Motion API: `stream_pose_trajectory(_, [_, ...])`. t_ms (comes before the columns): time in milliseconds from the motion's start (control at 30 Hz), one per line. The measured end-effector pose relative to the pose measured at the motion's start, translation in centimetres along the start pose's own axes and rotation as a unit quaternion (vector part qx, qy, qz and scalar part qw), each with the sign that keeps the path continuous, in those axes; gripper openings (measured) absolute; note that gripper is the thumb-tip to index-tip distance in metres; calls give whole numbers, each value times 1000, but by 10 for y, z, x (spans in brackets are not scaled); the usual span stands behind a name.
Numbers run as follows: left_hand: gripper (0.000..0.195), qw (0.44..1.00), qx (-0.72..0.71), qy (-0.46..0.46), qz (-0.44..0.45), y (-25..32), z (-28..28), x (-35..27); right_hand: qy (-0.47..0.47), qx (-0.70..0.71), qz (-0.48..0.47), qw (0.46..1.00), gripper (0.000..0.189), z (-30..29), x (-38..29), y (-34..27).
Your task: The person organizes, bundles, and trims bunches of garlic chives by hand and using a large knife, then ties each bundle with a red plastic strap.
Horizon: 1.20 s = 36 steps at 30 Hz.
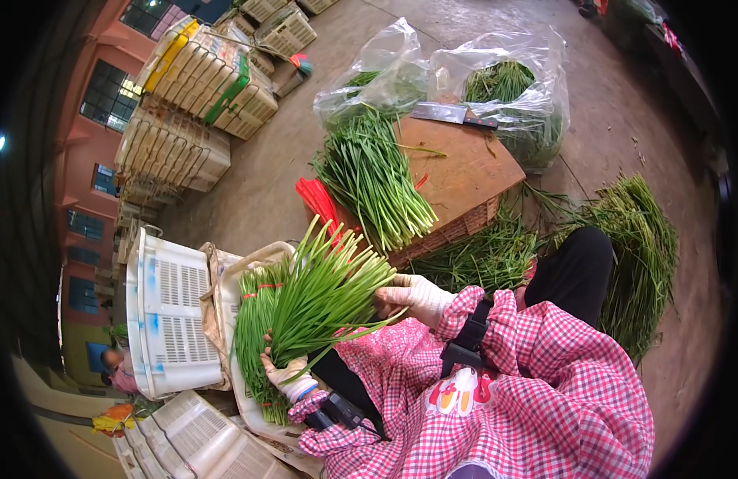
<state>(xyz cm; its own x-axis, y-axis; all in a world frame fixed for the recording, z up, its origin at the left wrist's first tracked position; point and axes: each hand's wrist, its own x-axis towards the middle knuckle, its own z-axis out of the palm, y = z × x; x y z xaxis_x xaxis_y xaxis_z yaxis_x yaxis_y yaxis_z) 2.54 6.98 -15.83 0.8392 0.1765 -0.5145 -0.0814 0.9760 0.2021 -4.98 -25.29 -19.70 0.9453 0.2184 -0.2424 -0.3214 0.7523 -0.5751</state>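
A loose bunch of green chives (327,293) is gripped near its leafy end by my left hand (288,374), in a light work glove with bare fingertips. The pale stem ends fan out towards the upper right. My right hand (414,296), gloved as well, pinches at the edge of these stems; its fingertips are partly hidden. Below the bunch, a white plastic crate (240,365) holds chives tied with red bands (267,286). Ahead, a larger pile of chives (375,179) lies on a brown board (459,161), beside red strips (318,200).
A cleaver (450,112) rests at the board's far edge. Behind stand two clear plastic bags (375,90) of greens. Leafy trimmings (632,269) heap on the floor at right. White crates (177,311) and crate stacks (207,78) line the left, where another person (120,365) shows.
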Motion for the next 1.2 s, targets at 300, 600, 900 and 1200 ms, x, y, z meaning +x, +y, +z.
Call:
stream_pose_trajectory(300, [24,997,-26,-29,-69,-2,-2,3,22,4,-20,1000,35,8,-3,-2])
stream_pose_trajectory(600, [18,992,22,-107,-61,4,-3,27,-169,91,-84,978,38,-28,-53,-27])
stream_pose_trajectory(900, [12,997,-1,-71,9,21,4,25,-61,-739,145,656,27,-97,-120,-127])
stream_pose_trajectory(1200, [14,999,21,-19,20,21,11,19,3,-793,-92,602,61,-81,-89,-84])
